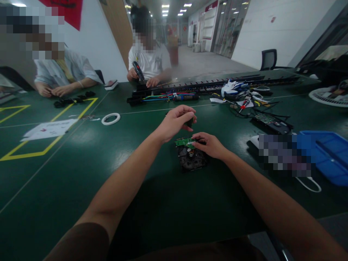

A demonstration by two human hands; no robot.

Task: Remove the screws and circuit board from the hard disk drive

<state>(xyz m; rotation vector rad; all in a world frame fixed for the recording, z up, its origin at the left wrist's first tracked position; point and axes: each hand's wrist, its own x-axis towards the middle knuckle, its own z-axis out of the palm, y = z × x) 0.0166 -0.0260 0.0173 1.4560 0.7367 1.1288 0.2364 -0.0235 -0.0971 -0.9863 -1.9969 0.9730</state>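
A hard drive [191,160] lies on the green table in front of me, its dark underside and round hub facing up. Across its far end sits a green circuit board [182,142]. My right hand [208,145] is closed at the board's right end, thumb and fingertips gripping its edge. Just above and beyond the drive, my left hand [178,122] is raised, with its fingers curled round a small dark thing [189,123]. What that thing is cannot be made out, as the fingers hide most of it.
To the right lie another board in a black housing [273,122], a blue tray [326,154] and a white cable [310,185]. Beyond are gloves [235,88], long black strips [206,86] and a tape roll [110,119]. Two people sit opposite, one holding a power screwdriver [138,70].
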